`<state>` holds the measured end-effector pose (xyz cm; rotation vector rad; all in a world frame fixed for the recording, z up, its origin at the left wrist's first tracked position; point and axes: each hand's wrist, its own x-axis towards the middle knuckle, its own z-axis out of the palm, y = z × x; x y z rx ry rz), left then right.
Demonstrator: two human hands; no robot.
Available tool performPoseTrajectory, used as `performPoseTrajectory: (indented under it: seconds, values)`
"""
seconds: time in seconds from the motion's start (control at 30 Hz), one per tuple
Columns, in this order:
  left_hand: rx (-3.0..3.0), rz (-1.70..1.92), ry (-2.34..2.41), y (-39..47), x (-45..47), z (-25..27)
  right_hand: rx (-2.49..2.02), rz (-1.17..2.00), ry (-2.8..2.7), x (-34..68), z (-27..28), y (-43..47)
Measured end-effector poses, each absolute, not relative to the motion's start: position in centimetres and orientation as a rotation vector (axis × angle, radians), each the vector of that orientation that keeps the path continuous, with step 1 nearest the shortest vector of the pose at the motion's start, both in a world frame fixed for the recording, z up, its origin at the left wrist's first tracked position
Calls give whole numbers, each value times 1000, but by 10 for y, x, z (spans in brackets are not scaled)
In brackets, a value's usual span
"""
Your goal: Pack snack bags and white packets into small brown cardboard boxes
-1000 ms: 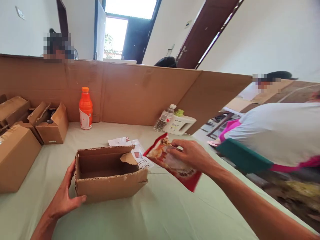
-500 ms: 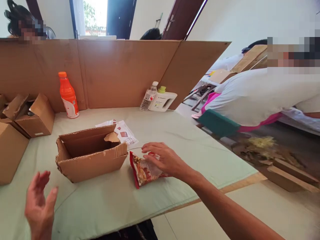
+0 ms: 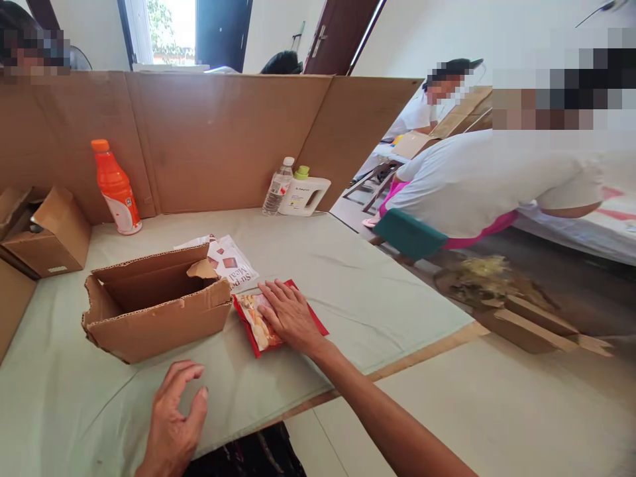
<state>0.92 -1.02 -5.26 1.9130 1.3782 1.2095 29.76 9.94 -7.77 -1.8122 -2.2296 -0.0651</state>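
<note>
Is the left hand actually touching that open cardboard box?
Apart: the head view shows green cloth between the left hand and the open cardboard box.

The right hand (image 3: 289,318) hid part of the packet (image 3: 256,328), the box (image 3: 163,331) part of the wrapper (image 3: 229,262). The left edge cut off a carton (image 3: 14,301); the jug (image 3: 295,204) bore unreadably small print.

Packet (image 3: 257,323) — glossy plastic, box (image 3: 166,331) — matt cardboard
</note>
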Motion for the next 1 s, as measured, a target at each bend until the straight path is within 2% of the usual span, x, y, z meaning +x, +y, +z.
performPoseTrajectory:
  seconds: [0.23, 0.43, 0.63, 0.8, 1.0]
  values:
    - [1252, 1056, 1390, -14, 28, -66, -1619, -190, -2133, 299, -82, 78]
    - [1007, 986, 1235, 10, 60, -61, -1483, 154, -2082, 304, -91, 80]
    - [812, 1003, 1119, 39, 107, -53, -1446, 232, -1454, 321, -104, 51]
    - [811, 1067, 1076, 52, 142, -47, -1483, 421, -1299, 327, -109, 24]
    - [977, 1123, 1106, 52, 166, -47, -1425, 788, -1196, 339, -87, 25]
